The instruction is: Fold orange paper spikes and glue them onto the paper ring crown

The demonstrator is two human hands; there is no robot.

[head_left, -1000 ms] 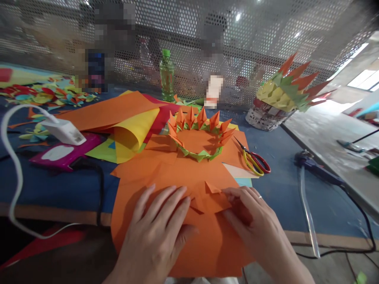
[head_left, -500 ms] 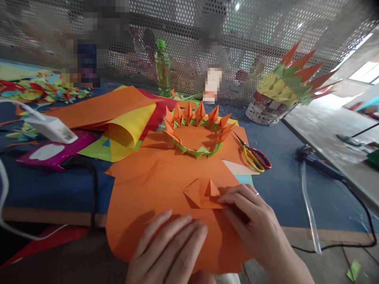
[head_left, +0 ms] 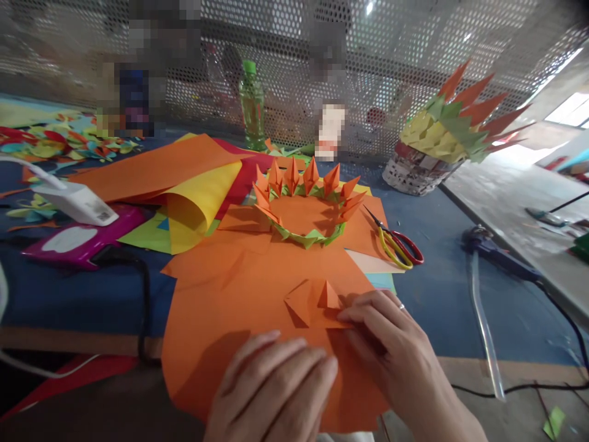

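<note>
A small folded piece of orange paper [head_left: 306, 304] lies on a large orange sheet [head_left: 202, 307], one triangular flap standing up. My right hand [head_left: 391, 341] pinches its right corner between thumb and fingers. Just below it, my left hand [head_left: 280, 383] holds nothing, its fingers stretched out over the sheet; whether they press on it I cannot tell. Beyond the folded piece sits a ring of folded paper [head_left: 313, 236], green at the base with orange points. Scissors [head_left: 396, 245] with red and yellow handles rest to its right.
A glue gun [head_left: 501, 255] with a clear stick lies at the right. Behind it stands a paper-spiked basket [head_left: 423, 147]. A green bottle [head_left: 252, 110] is at the back. Coloured paper [head_left: 151, 166], a white adapter [head_left: 76, 199] and a purple device [head_left: 83, 239] are on the left.
My left hand has shifted slightly to the right, closer to my right hand. My right hand keeps its pinch on the folded orange paper, almost in place.
</note>
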